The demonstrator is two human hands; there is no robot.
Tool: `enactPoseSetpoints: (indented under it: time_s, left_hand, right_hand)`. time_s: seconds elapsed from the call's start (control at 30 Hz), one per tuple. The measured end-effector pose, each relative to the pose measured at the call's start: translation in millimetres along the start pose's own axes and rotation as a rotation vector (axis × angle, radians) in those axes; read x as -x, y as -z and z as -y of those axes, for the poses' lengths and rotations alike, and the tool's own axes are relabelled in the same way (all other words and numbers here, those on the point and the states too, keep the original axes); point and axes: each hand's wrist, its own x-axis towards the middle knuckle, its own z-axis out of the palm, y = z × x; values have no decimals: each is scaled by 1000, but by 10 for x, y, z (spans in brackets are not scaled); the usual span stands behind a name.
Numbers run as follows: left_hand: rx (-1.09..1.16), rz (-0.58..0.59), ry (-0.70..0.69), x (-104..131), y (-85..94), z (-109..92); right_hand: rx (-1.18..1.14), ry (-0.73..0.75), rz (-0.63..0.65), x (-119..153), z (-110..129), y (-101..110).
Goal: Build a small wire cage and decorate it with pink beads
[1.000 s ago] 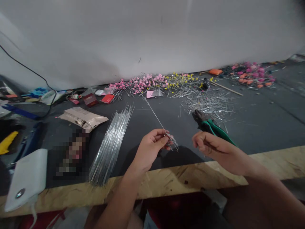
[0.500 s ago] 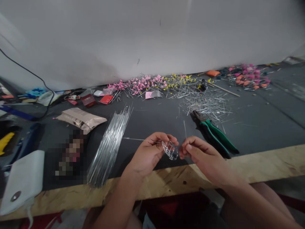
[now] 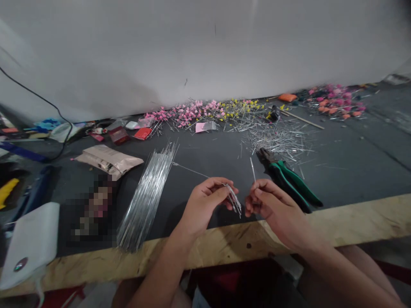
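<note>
Between its thumb and fingers, my left hand (image 3: 208, 201) grips a small openwork wire frame (image 3: 234, 199). A long wire stem (image 3: 192, 170) runs from that frame up to the left, ending over a bundle of straight wires (image 3: 147, 196). My right hand (image 3: 269, 205) pinches a short thin piece of wire (image 3: 252, 169), which points upward. A small gap separates the two hands. Green-handled pliers (image 3: 292, 179) lie just beyond my right hand, jaws toward the back.
Behind are a heap of loose cut wires (image 3: 279, 141) and wire stems with pink tips (image 3: 192, 113). A wooden stick (image 3: 305, 119) lies farther right. At left are a beige packet (image 3: 109, 158) and a white power bank (image 3: 32, 244). The wooden edge (image 3: 224, 248) borders the dark tabletop.
My left hand has turned the wire frame, so it shows narrower and its stem slants higher. My right hand has moved slightly right, away from the frame, with the wire piece.
</note>
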Motion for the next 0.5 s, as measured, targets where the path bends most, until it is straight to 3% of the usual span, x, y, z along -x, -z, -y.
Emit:
enactPoseSetpoints:
  time_s: [0.17,0.33,0.5]
  left_hand:
    - [-267,-76,-25,-13,-13,58]
    - [-376,-128,-62,7,-36,62]
    - [-409,-144,-163,13,-30,50]
  right_hand:
    - [18,-113,-18,25,-101,-75]
    - [338,-68,17,21,-135,-54]
    - [482,45,-74,-63,-72,-22]
